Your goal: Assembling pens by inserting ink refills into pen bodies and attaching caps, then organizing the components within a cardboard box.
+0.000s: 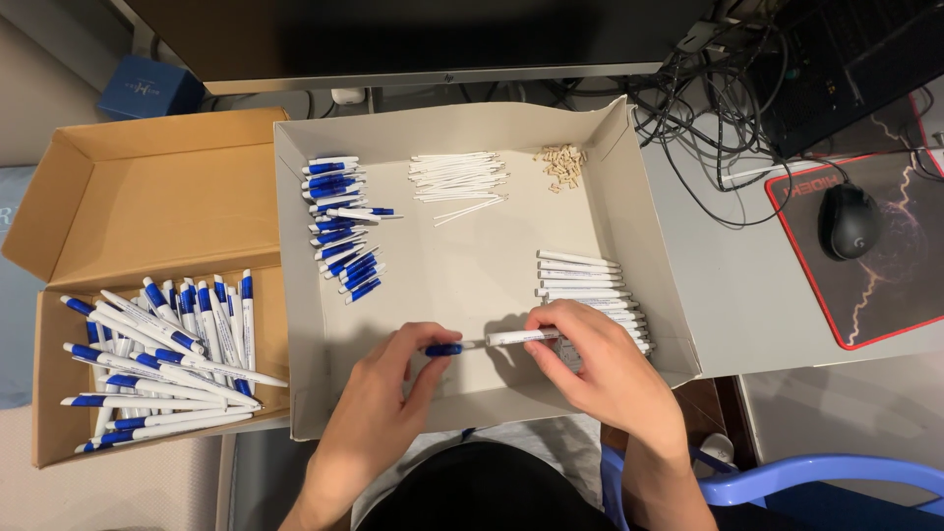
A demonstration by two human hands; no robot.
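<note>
Currently both hands sit over the near edge of the white tray (295, 295). Left hand (379, 403) pinches a blue pen tip (444, 348) between thumb and fingers, closed on it. Right hand (600, 369) grips a white barrel (521, 337), fingers closed around it. Tip and barrel are in line, end to end, with a thin refill bridging the short gap between them; can't tell if they're already seated together.

Tray contents:
- blue tips (339, 221) heaped at far left
- white refills (457, 179) bunched at far centre
- small tan springs (560, 165) in the far right corner
- stacked white barrels (580, 275) at right, just beside and partly under the right hand

Left of the tray, touching it: brown box (147, 197), flaps open, with finished blue-and-white pens (162, 364) piled loose in its near half.

Far side: monitor (413, 39) edge and a cable tangle (708, 108). Right on the tabletop (728, 285): black mouse (848, 221) on a red-trimmed mousepad (885, 315). Blue chair (816, 477) at near right.
</note>
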